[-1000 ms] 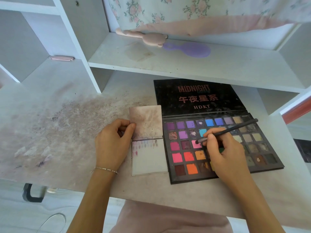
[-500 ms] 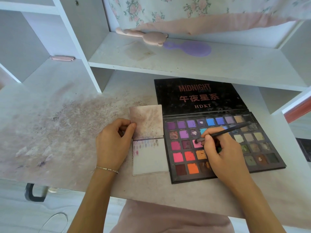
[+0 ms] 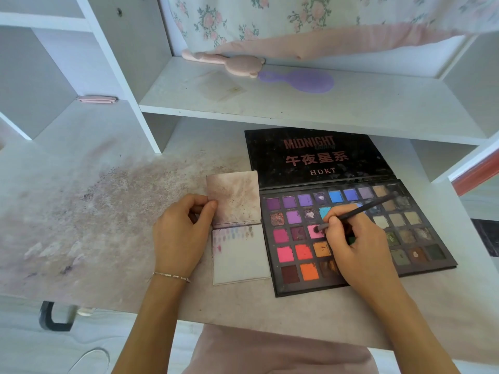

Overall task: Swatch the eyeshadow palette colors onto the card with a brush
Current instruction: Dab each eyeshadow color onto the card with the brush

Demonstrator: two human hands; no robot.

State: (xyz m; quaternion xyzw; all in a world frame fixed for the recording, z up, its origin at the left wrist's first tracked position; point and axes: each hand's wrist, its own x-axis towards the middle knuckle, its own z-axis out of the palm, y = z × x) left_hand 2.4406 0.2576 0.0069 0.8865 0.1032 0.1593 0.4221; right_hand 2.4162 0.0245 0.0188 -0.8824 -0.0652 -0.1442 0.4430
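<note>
A: Starting at the left, what is the left hand (image 3: 181,233) doing?

B: Its fingers are curled and its thumb pinches the left edge of the hinged, powder-smudged white swatch card (image 3: 240,255); the card lies open flat on the stained pale desk (image 3: 81,211), just beside the palette, with a row of small faint swatches along the top of its lower leaf (most of that leaf is bare); I would hold it pinned there so it cannot slide when the brush arrives.

A: And the palette?

B: The large black eyeshadow palette with square colour pans (image 3: 356,233) sits to the right of the card, lid laid back under the shelf; purples and blues run along the top, pinks and oranges lower left, muted tones to the right.

A: The right hand (image 3: 359,247)?

B: It grips the slim dark-handled brush (image 3: 359,210) like a pencil, fingers closed round the shaft; the tip rests in the bright pink pan (image 3: 314,231) in the third row.

A: How to load it well?

B: Light, short strokes within that one pan, I would say, so pink does not stray into the neighbours; then lift clear, carry left, and lay the stroke after the last swatch, not over it.
</note>
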